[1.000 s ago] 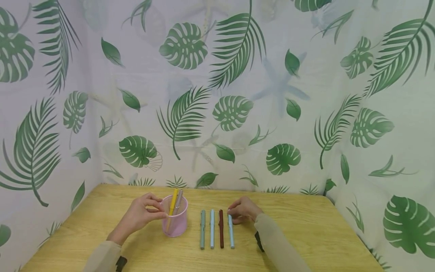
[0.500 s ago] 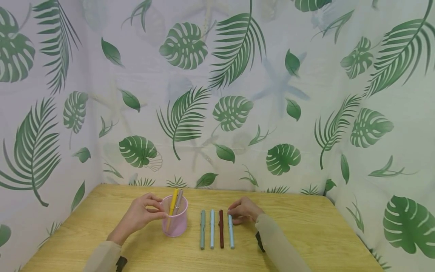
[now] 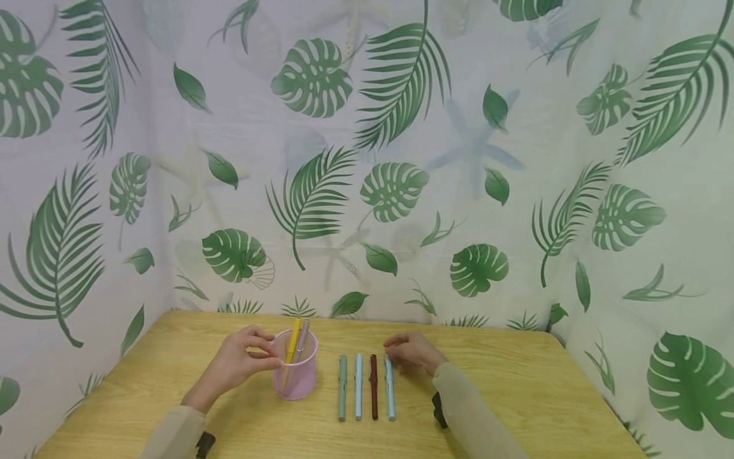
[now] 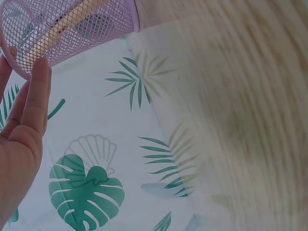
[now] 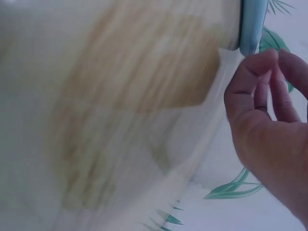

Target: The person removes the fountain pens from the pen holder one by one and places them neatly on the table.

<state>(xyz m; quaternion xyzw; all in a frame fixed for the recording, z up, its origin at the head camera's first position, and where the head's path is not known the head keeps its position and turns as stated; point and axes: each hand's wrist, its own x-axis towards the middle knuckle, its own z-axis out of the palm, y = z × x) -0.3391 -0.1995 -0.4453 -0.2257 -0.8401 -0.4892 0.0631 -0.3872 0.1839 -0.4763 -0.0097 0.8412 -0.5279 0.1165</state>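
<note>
A pink mesh pen holder (image 3: 299, 381) stands upright on the table, with a yellow pen (image 3: 294, 341) and a grey pen (image 3: 302, 338) leaning in it. My left hand (image 3: 237, 362) pinches its rim at the left; the left wrist view has fingertips (image 4: 39, 67) on either side of that rim. Right of the holder lies a row of pens: a grey-green one (image 3: 342, 387), a light blue one (image 3: 358, 387), a dark red one (image 3: 374, 387) and another light blue one (image 3: 390, 389). By the last pen's far end, my right hand (image 3: 414, 352) has loosely curled fingers with nothing between them.
The wooden table (image 3: 493, 382) ends at a curtain (image 3: 401, 293) printed with green leaves, which surrounds it at the back and both sides. A dark strap (image 3: 439, 409) shows at the right wrist and another (image 3: 204, 444) at the left.
My right hand has come slightly up and off the rightmost light blue pen's end. The left hand stays at the pen holder, and the pens lie as before.
</note>
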